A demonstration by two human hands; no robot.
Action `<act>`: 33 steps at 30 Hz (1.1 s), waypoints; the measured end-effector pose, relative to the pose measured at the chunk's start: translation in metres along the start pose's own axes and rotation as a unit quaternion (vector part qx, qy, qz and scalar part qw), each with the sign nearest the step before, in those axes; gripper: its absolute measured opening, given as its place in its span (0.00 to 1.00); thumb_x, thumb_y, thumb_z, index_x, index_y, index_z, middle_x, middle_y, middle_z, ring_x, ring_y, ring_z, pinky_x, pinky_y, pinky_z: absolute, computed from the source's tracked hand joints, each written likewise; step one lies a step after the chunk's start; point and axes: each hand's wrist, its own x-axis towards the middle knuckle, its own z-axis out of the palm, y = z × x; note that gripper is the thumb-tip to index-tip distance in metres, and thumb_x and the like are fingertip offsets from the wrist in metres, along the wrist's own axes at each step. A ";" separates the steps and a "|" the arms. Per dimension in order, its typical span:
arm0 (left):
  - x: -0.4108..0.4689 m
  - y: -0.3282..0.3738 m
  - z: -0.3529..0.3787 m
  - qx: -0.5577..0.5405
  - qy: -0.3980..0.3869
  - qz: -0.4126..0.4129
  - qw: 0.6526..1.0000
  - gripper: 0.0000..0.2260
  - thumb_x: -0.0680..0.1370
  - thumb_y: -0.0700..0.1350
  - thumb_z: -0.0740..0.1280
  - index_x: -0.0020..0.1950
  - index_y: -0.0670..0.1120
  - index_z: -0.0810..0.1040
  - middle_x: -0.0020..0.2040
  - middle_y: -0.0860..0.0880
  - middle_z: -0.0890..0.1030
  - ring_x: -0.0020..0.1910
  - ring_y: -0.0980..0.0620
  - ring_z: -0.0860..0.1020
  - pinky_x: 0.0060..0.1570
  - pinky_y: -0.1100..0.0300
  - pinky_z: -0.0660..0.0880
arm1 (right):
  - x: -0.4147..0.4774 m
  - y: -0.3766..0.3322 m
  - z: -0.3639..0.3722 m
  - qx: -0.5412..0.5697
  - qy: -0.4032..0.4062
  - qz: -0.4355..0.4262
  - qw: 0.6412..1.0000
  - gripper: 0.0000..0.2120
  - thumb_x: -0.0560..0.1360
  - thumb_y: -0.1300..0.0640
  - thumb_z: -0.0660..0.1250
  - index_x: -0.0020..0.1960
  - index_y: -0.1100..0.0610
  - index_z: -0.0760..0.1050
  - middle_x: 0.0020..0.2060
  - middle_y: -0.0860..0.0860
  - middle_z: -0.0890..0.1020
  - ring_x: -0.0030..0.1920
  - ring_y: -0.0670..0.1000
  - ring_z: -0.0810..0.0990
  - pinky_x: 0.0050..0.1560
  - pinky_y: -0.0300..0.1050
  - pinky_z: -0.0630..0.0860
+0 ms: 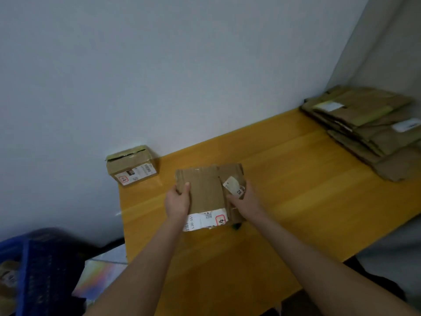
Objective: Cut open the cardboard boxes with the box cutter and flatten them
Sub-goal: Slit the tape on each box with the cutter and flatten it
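Observation:
A flattened brown cardboard box (205, 190) with a white shipping label along its near edge is held over the yellow table (284, 190). My left hand (178, 200) grips its left edge, thumb on top. My right hand (245, 201) holds its right side by a flap with a torn label. A small dark green object (236, 226), possibly the box cutter, peeks out under the box's near right corner. A closed small box (132, 166) with a label stands at the table's far left corner, against the wall.
A stack of flattened cardboard boxes (369, 126) lies at the table's far right. A blue plastic crate (38, 265) stands on the floor at lower left. The grey wall runs along the table's far edge.

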 end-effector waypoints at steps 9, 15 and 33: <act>-0.026 0.098 0.146 -0.127 -0.093 -0.025 0.987 0.18 0.82 0.56 0.57 0.62 0.44 0.70 0.51 0.40 0.79 0.49 0.40 0.80 0.51 0.42 0.79 | 0.050 0.010 -0.166 0.060 0.095 -0.025 0.993 0.28 0.77 0.57 0.67 0.75 0.57 0.61 0.67 0.55 0.73 0.65 0.56 0.73 0.59 0.47 0.74; -0.057 0.167 0.281 -0.074 -0.121 -0.030 0.990 0.11 0.83 0.46 0.58 0.60 0.40 0.72 0.46 0.43 0.78 0.40 0.46 0.78 0.33 0.56 0.74 | 0.116 0.053 -0.308 -0.023 0.159 -0.029 0.987 0.28 0.80 0.52 0.62 0.77 0.53 0.57 0.71 0.54 0.69 0.70 0.57 0.69 0.66 0.53 0.69; -0.074 0.313 0.595 -0.019 -0.191 0.003 0.981 0.12 0.78 0.35 0.65 0.62 0.39 0.77 0.57 0.41 0.81 0.54 0.41 0.81 0.55 0.46 0.79 | 0.223 0.135 -0.523 -0.301 0.191 -0.037 0.934 0.43 0.74 0.54 0.70 0.78 0.51 0.45 0.77 0.57 0.49 0.77 0.59 0.47 0.75 0.56 0.54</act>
